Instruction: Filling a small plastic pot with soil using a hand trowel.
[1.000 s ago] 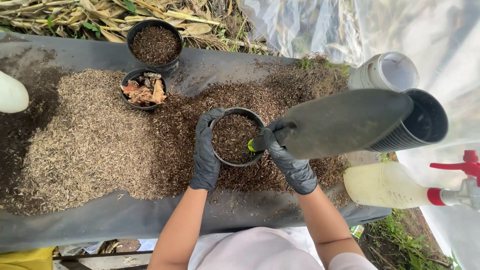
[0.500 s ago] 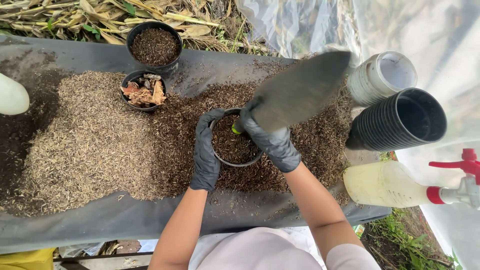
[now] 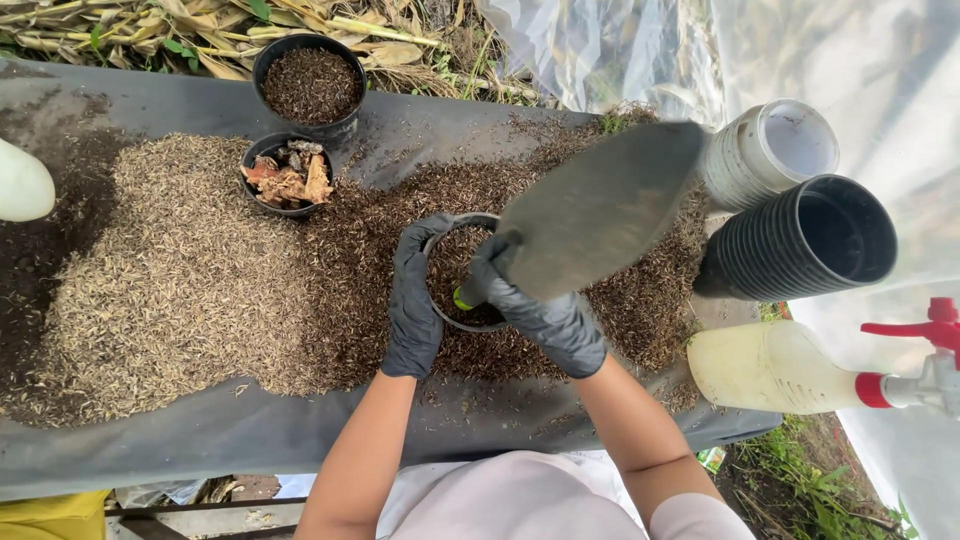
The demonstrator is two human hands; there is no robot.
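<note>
Spread across the whole bench, a dark grey sheet [image 3: 180,440], heaped on the left with a wide mound of pale husks [image 3: 170,290] grading into darker brown mix [image 3: 370,260] toward the middle. Upper right, clear plastic film [image 3: 620,50]; along the top edge, dry leaves and stalks [image 3: 200,20]. Right of the mound, a stack of black pots [image 3: 800,240] lying on its side, mouth up and right, with a stack of white cups [image 3: 770,150] just above it. Lower right, a pale spray bottle [image 3: 770,365] with a red and white trigger head. Raised over the dark mix, a grey trowel [image 3: 600,205], blade tilted up to the right, green handle end down in the fist. Centre, a small black pot [image 3: 450,270] part-filled with mix, resting on the dark heap. Upper left, a filled black pot [image 3: 310,85], and just below it a second pot holding orange-brown scraps [image 3: 288,178]. Left hand [image 3: 415,300], in a black glove, curled around the small pot's left rim, fingers closed on it. Right hand [image 3: 545,315], also gloved, wrapped tight around the trowel handle, above the pot's right side.
</note>
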